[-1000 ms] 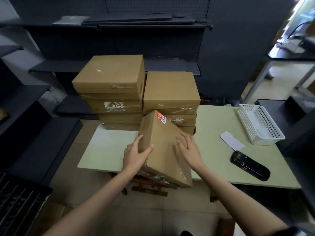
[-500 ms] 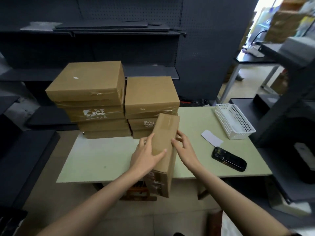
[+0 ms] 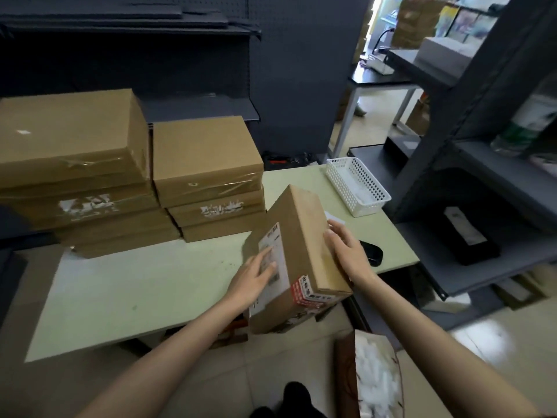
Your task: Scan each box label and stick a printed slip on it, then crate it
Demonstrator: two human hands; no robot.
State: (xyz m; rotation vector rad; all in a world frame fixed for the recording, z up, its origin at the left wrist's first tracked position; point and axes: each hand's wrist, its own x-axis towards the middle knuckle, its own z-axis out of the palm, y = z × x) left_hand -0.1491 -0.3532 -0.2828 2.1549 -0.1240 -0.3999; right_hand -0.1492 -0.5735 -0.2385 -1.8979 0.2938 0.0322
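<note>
Fingers of both hands press flat against opposite faces of one cardboard box (image 3: 304,236), gripping it between the palms at the lower centre of the frame, tilted on edge over the near rim of the table. Behind it, the pale green table (image 3: 150,282) fills the middle of the frame, and at its upper left stand two stacks of boxes: a taller stack (image 3: 72,164) at the far left and a shorter stack (image 3: 208,176) just beside it, both bound with clear tape. A dark metal shelf unit (image 3: 488,146) rises along the right edge of the frame. The left hand (image 3: 253,279) lies spread over a white printed label (image 3: 272,251) on the held box's left face, while the right hand (image 3: 349,254) braces the right face. A white slotted basket (image 3: 355,188) sits on the table at upper right of centre. Just past the right hand, a black object (image 3: 372,253), probably the scanner, is mostly hidden. A red-and-white sticker (image 3: 304,289) wraps the box's near corner.
</note>
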